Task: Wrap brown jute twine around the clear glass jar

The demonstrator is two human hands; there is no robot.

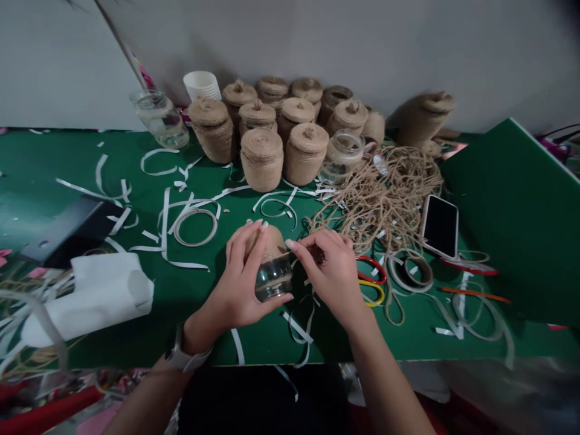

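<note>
My left hand (242, 275) is wrapped round a glass jar (274, 278) that lies tilted near the table's front edge. Brown twine covers one part of the jar, while the glass nearer me is bare. At the jar's right side, my right hand (328, 266) pinches the twine between thumb and forefinger where it meets the wound part. Behind that hand spreads a large loose tangle of twine (385, 193). Scissors with red and yellow handles (372, 281) lie just right of my right hand, partly hidden by it.
Several twine-covered jars (261, 160) stand at the back, beside a bare glass jar (342, 154) and white cups (202, 84). A phone (440, 226), tape rolls (410, 272) and a green board (516, 223) are on the right. White strips litter the green table (149, 326); a white roll (99, 302) lies left.
</note>
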